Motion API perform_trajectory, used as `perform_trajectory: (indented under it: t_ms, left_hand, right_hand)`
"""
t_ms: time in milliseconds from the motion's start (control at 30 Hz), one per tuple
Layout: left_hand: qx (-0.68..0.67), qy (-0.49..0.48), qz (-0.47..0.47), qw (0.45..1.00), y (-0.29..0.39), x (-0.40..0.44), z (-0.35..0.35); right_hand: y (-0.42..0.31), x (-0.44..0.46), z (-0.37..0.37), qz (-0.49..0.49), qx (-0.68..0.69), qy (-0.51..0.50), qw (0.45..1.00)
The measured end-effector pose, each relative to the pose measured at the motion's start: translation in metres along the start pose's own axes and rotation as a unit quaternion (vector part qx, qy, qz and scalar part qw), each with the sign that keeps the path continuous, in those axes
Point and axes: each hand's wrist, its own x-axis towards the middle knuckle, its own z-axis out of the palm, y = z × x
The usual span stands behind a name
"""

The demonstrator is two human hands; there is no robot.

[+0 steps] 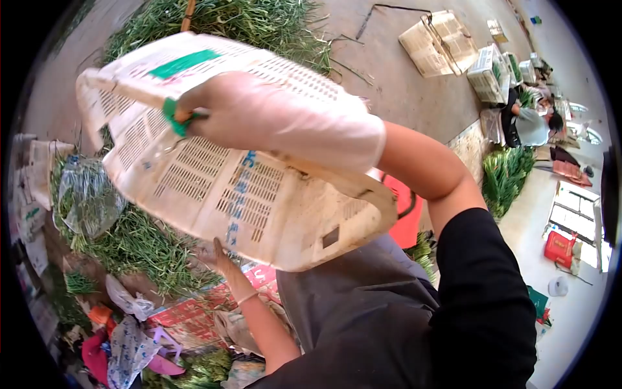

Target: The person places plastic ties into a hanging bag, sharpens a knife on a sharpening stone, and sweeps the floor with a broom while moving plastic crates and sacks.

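A large white slotted plastic crate with blue printing hangs tilted in front of me. My right hand, with a pale cover over the hand and forearm, is closed at the crate's upper rim beside a green tie. Below the crate's lower edge is my left hand, fingers apart. One finger reaches up to that edge; whether it touches is unclear. Green leafy stalks lie in a heap left of the left hand. A clear plastic bag rests on them.
Another heap of green stalks lies beyond the crate. An upturned-looking crate and a filled crate stand at upper right. One person is at right, another at lower left. A red object is beside my apron.
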Motion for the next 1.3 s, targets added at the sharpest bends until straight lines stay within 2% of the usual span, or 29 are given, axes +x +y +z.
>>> perform_trajectory:
  t_ms: [33,67,100,133,167,200,233,267,300,333,367,433,500,533,600,633,700,767,933,1033,1100,1133,1167,1200,1233,1267,1300]
  left_hand:
    - [-0.153,-0.084,-0.219,0.96,-0.002,-0.001,0.01]
    - [-0.281,-0.166,-0.187,0.927,-0.025,-0.001,0.031]
    - [-0.17,-0.151,-0.147,0.963,-0.027,-0.004,0.067]
    - [-0.229,-0.154,-0.215,0.937,-0.023,-0.002,0.098]
    - [-0.158,-0.123,-0.166,0.966,-0.016,-0.008,0.127]
    - [-0.086,-0.09,-0.116,0.985,-0.006,-0.016,0.154]
    - [-0.137,-0.114,-0.051,0.983,0.0,-0.026,0.183]
    - [-0.186,-0.136,0.013,0.973,0.006,-0.034,0.209]
    - [-0.18,-0.132,0.018,0.975,0.014,-0.038,0.23]
    - [-0.027,-0.124,0.074,0.989,0.023,-0.041,0.255]
    - [0.124,-0.115,0.13,0.977,0.033,-0.044,0.283]
    - [0.132,-0.144,0.166,0.966,0.051,-0.054,0.339]
    - [0.144,-0.179,0.205,0.952,0.064,-0.073,0.401]
    - [0.204,-0.196,0.234,0.93,0.069,-0.085,0.431]
    - [0.275,-0.223,0.266,0.897,0.072,-0.109,0.487]
    - [0.284,-0.251,0.288,0.88,0.069,-0.121,0.515]
    - [0.302,-0.293,0.303,0.855,0.055,-0.133,0.571]
    - [0.379,-0.297,0.343,0.807,0.034,-0.141,0.624]
    - [0.406,-0.349,0.385,0.752,-0.021,-0.185,0.717]
    - [0.446,-0.369,0.386,0.718,-0.058,-0.188,0.767]
    - [0.472,-0.39,0.402,0.681,-0.086,-0.192,0.791]
    - [0.492,-0.43,0.388,0.65,-0.103,-0.185,0.802]
    - [0.499,-0.439,0.388,0.639,-0.118,-0.179,0.807]
    - [0.432,-0.518,0.359,0.645,-0.134,-0.168,0.807]
    - [0.361,-0.588,0.322,0.648,-0.141,-0.157,0.802]
    - [0.342,-0.65,0.152,0.661,-0.132,-0.155,0.798]
    - [0.317,-0.651,0.062,0.686,-0.138,-0.134,0.797]
  right_hand:
    - [0.016,-0.01,-0.012,0.009,0.006,0.012,1.0]
    - [0.032,-0.022,-0.021,0.021,0.009,0.035,0.999]
    - [0.055,-0.038,-0.038,0.003,0.014,0.075,0.997]
    - [0.071,-0.054,-0.056,-0.002,0.04,0.107,0.994]
    - [0.113,-0.058,-0.062,-0.016,0.108,0.171,0.979]
    - [0.14,-0.064,-0.086,-0.015,0.102,0.186,0.977]
    - [0.183,-0.072,-0.106,-0.027,0.19,0.214,0.958]
    - [0.211,-0.088,-0.134,0.047,0.17,0.248,0.953]
    - [0.239,-0.102,-0.159,0.062,0.173,0.269,0.945]
    - [0.278,-0.118,-0.182,0.063,0.209,0.276,0.936]
    - [0.317,-0.134,-0.206,0.086,0.185,0.284,0.937]
    - [0.384,-0.165,-0.225,0.119,0.182,0.315,0.924]
    - [0.455,-0.199,-0.233,0.15,0.209,0.407,0.876]
    - [0.489,-0.216,-0.235,0.152,0.216,0.417,0.869]
    - [0.552,-0.252,-0.231,0.174,0.352,0.474,0.788]
    - [0.581,-0.271,-0.229,0.182,0.356,0.483,0.779]
    - [0.632,-0.298,-0.221,0.182,0.45,0.443,0.753]
    - [0.676,-0.321,-0.212,0.191,0.488,0.463,0.714]
    - [0.742,-0.376,-0.178,0.216,0.545,0.527,0.616]
    - [0.793,-0.394,-0.146,0.234,0.523,0.579,0.579]
    - [0.817,-0.405,-0.122,0.267,0.515,0.613,0.537]
    - [0.824,-0.408,-0.116,0.274,0.516,0.619,0.524]
    - [0.829,-0.409,-0.109,0.464,0.25,0.573,0.627]
    - [0.827,-0.405,-0.102,0.603,-0.041,0.446,0.66]
    - [0.812,-0.386,-0.105,0.576,-0.124,0.53,0.61]
    - [0.813,-0.364,-0.102,0.556,-0.072,0.546,0.623]
    - [0.817,-0.341,-0.101,0.53,-0.021,0.565,0.632]
